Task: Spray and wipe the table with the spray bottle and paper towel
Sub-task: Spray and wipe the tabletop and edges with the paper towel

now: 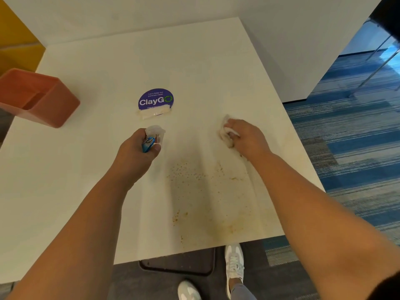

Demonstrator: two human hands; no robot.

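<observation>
A white table point(151, 61) fills the view. Brownish specks and smears point(201, 191) mark its near right part. My left hand point(136, 156) grips a small spray bottle point(151, 137) with a clear head and a blue label, held just above the middle of the table. My right hand point(246, 139) presses a crumpled, stained paper towel point(226, 132) onto the table, right of the bottle and beyond the smears.
A salmon-coloured plastic bin point(41, 98) stands at the table's left edge. A purple ClayGo sticker point(155, 99) lies beyond the bottle, a clear tape strip point(154, 113) at its near edge. Blue carpet point(357, 148) lies right of the table; my shoes point(233, 265) show below its near edge.
</observation>
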